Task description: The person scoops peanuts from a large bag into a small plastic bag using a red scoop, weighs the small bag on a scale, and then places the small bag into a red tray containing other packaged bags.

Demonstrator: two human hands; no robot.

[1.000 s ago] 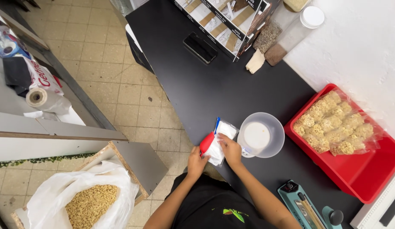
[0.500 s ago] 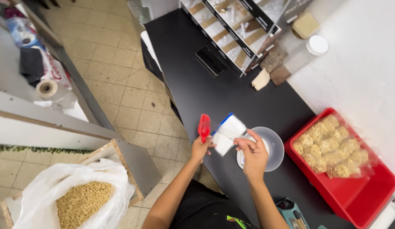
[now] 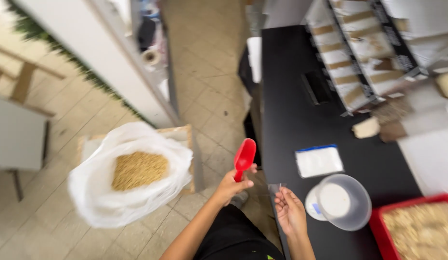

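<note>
Head view: left hand grips a red scoop, bowl up, near the open grain sack. Right hand pinches a clear bag, which seems best held open and level.

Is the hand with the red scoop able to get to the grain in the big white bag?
Probably yes. The left hand holds the red scoop in the air beside the white bag, which sits open-topped on the floor with the grain uncovered. Nothing lies between them; it would mean reaching down.
</note>
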